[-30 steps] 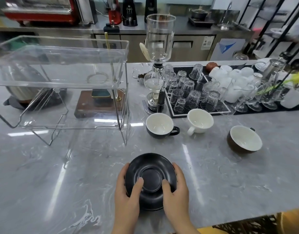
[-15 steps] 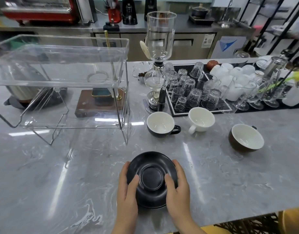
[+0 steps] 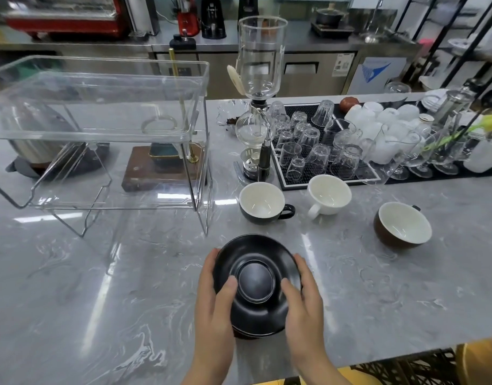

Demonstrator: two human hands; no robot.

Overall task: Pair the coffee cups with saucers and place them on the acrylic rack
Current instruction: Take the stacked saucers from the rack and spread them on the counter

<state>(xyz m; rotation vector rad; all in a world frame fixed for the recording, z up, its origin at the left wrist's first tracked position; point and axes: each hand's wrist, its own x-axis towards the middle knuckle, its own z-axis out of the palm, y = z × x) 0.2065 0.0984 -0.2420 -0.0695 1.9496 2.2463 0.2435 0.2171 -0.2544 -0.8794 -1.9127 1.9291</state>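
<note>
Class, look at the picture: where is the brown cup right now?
The brown cup lies tilted on the counter at the right, beyond the white cup, apart from it.

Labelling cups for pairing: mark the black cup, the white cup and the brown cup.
black cup (image 3: 260,202): head view, on its white inner wall.
white cup (image 3: 328,193): head view, on the inside of its bowl.
brown cup (image 3: 404,223): head view, on its cream interior.

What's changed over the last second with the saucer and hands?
Little: both hands, left and right, keep their grip on the round black saucer, thumbs on top; it only nudged slightly. The three cups and clear acrylic rack stayed put.
</note>
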